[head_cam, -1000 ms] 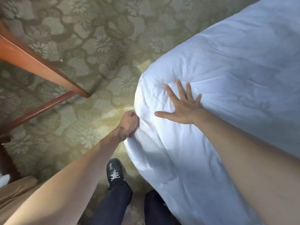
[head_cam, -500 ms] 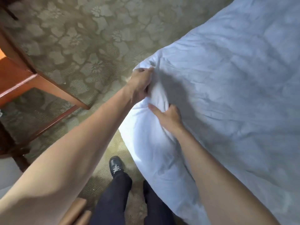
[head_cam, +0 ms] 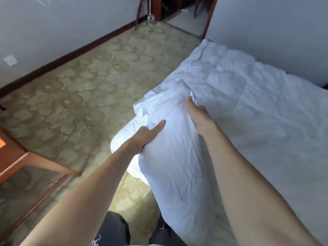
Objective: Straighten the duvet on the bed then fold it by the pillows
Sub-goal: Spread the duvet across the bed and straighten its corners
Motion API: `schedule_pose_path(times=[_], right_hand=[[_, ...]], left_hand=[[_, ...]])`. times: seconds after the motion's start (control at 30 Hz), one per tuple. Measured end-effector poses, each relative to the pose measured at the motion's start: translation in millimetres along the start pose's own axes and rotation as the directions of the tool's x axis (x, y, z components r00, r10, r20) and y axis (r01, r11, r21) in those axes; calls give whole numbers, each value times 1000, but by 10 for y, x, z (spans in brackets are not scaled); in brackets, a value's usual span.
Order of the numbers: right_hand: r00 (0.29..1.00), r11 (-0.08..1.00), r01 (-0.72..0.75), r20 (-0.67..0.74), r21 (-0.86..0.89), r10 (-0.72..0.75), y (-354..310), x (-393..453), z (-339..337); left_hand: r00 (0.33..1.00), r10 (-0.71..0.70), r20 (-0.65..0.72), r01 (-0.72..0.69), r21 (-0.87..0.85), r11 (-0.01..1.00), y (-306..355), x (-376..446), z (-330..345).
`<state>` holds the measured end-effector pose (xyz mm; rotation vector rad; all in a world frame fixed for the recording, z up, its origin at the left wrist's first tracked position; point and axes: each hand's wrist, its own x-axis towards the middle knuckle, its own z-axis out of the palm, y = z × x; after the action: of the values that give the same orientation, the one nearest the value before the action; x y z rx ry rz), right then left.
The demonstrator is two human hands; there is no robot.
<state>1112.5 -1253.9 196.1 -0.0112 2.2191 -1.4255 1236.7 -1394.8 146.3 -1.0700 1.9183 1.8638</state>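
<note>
A white, wrinkled duvet (head_cam: 248, 103) covers the bed on the right and runs back to the far wall. Its near corner is bunched and lifted off the bed's edge. My left hand (head_cam: 145, 137) grips this bunched corner from the left side, thumb on top. My right hand (head_cam: 197, 114) grips the same fold from the right, fingers curled into the cloth. The bright lower layer of bedding (head_cam: 124, 137) shows under the lifted corner. No pillows are in view.
Patterned green carpet (head_cam: 85, 96) lies left of the bed. A wooden table (head_cam: 16, 157) with slanted legs stands at the lower left. A white wall with dark skirting runs behind it. My legs and shoes are at the bottom edge.
Both hands have lifted the duvet corner up and away from the bed edge. My view has tilted up, now showing the far wall and the bed's length.
</note>
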Motion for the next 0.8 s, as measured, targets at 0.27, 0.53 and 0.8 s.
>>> schedule_pose_path(times=[0.27, 0.53, 0.8], right_hand=[[996, 999, -9, 87, 51, 4, -251, -307, -409], [915, 990, 30, -395, -141, -84, 57, -424, 28], [881, 996, -70, -473, -62, 33, -415, -576, 166]], left_hand=[[996, 87, -5, -81, -421, 904, 1123, 61, 376], [976, 43, 212, 83, -553, 829, 1816, 560, 141], [671, 517, 532, -715, 281, 640, 1725, 322, -132]])
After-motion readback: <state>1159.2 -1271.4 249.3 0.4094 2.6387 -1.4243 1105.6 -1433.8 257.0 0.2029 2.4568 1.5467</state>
